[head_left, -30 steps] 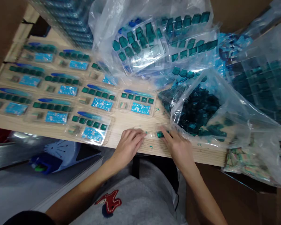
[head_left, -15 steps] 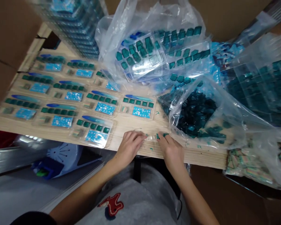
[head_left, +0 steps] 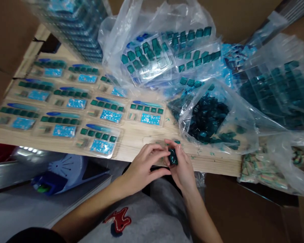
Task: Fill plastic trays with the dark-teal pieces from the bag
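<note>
My right hand [head_left: 182, 165] is closed around a dark teal glossy block [head_left: 172, 157], which may be more than one piece. My left hand [head_left: 148, 165] comes in from the left with thumb and fingers apart. Its fingertips reach up to the block; whether they touch it I cannot tell. Just beyond my right fingers another teal piece [head_left: 177, 142] shows at the table. Faint clear plastic edges lie behind my left hand. Nearby stands a filled clear tray [head_left: 147, 113] with a blue pen-like stick, a row of teal blocks, a striped piece and a blue patterned packet.
Several similar filled trays [head_left: 101, 140] cover the left of the wooden table [head_left: 128, 145]. An open plastic bag [head_left: 205, 118] of teal pieces lies right of my hands. Behind are a bag of trays [head_left: 152, 60] and a tall tray stack [head_left: 78, 30]. Striped pieces [head_left: 263, 168] sit in a bag at right.
Both hands have drawn together, closer to my body. The teal block now shows in my right hand. My left fingers have spread from their pinch on a small clear item.
</note>
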Tool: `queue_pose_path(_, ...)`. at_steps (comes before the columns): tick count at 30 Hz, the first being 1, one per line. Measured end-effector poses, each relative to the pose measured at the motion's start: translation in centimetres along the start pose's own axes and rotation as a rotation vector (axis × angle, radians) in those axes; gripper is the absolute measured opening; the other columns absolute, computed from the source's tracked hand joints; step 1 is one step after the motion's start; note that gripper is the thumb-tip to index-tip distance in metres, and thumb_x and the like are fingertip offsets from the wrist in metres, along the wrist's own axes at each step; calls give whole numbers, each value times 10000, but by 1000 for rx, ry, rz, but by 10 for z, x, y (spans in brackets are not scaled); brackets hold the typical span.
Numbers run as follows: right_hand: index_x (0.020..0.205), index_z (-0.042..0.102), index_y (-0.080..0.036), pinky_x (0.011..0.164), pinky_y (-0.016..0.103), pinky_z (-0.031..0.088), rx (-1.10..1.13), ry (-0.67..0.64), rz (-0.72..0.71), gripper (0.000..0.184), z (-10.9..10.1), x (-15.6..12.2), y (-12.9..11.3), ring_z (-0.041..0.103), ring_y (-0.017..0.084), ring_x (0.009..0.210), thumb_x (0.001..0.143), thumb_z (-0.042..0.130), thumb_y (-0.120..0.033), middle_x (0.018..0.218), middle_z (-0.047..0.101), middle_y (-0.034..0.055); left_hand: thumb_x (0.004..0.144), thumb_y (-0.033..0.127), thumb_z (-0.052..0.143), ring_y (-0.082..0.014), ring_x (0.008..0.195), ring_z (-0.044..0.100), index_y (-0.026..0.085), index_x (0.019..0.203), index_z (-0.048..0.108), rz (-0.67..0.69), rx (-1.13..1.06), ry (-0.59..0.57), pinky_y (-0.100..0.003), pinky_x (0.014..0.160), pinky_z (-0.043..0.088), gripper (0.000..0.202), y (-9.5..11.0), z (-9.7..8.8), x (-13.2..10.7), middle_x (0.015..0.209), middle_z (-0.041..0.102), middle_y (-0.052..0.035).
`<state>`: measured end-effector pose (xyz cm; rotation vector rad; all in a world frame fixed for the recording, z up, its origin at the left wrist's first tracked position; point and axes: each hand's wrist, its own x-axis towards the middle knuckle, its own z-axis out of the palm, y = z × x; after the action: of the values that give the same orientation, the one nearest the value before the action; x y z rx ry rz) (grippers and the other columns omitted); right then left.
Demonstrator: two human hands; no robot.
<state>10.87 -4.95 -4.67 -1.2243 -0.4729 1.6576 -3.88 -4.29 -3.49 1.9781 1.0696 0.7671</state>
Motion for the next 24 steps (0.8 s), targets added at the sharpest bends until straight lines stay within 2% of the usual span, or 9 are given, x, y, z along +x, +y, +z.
queue_pose_path(3,985,716,-256,612,242,456,-118,16,-101,437,5,0,3,561,144,760,851,517,-622,922,640,22,893,289,601,-222,1074,558,216,1121,570,55,65,48,-382,907,494,241,5,5,4,1101,579,-81)
queue_pose_path(5,978,715,-258,643,256,476,-124,-4,-132,495,4,-1,0,578,170,838,847,470,-668,952,650,33,907,240,581,-204,1044,572,212,1074,570,48,13,85,-355,891,499,170,5,5,7,1059,596,-65)
queue_pose_path(7,991,707,-260,593,254,477,-127,-52,-120,461,0,-5,-5,582,157,734,825,525,-650,869,649,23,913,227,572,-182,994,595,216,1072,562,5,-90,117,-322,859,512,161,4,2,8,1021,613,-47)
queue_pose_path(10,1023,699,-259,532,240,479,-281,-87,-143,318,-5,-13,-13,542,117,546,770,699,-453,723,631,-18,932,220,538,-160,950,617,219,1123,560,-30,-163,130,-295,833,526,191,4,-4,9,1010,635,-41)
queue_pose_path(12,1001,711,-253,523,234,493,-425,-19,-208,261,-8,-17,-14,542,109,495,754,719,-338,650,626,-34,949,219,506,-168,991,614,212,1161,559,19,-77,123,-312,861,526,219,5,-6,8,1051,643,-59)
queue_pose_path(15,913,732,-255,500,214,499,-595,98,-342,184,-14,-20,-11,549,106,458,730,722,-272,588,621,-45,971,204,449,-181,1028,605,161,1168,571,113,128,157,-325,873,529,236,5,-6,5,1081,644,-99)
queue_pose_path(18,848,725,-264,496,190,494,-682,63,-427,131,-26,-15,-6,561,107,460,717,734,-266,538,601,-54,993,205,388,-165,1024,610,112,1143,591,196,233,140,-287,877,529,269,3,-2,2,1037,671,-107)
queue_pose_path(21,847,710,-254,515,199,497,-699,-71,-360,117,-39,-7,-4,552,115,440,746,722,-313,468,566,-57,1001,223,380,-146,1037,605,126,1097,630,259,333,84,-269,897,506,285,-2,4,-2,1010,700,-75)
queue_pose_path(24,899,704,-236,496,238,508,-599,-152,-186,205,-49,-2,-3,576,150,459,800,661,-411,489,588,-26,968,213,457,-135,966,614,201,959,681,351,484,206,-277,848,490,224,-7,11,-4,975,708,-18)
